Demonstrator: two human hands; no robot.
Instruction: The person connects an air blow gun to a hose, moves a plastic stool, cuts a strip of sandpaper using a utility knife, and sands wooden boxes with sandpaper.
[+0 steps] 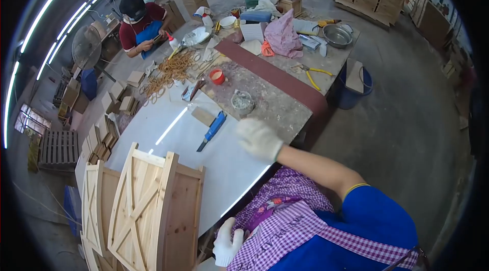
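Note:
My right hand (259, 141), in a white glove, hangs blurred over the front edge of the white table surface (168, 118); its fingers are smeared by motion. To its left lie a blue cutter knife (212, 131) and a small wooden piece (203, 116). Low in the view, beside the checked apron, my left hand (227, 243) is gloved too, with its fingers apart and nothing visible in them. Light wooden pieces with crossed slats (140, 204) stand upright on the table, left of my left hand.
A red cup (217, 76), a grey-smeared tub (242, 101), yellow pliers (311, 74), rubber bands (175, 69) and a metal bowl (337, 36) lie further back. A blue bucket (355, 92) stands right of the table. Another person (140, 26) works at the far left.

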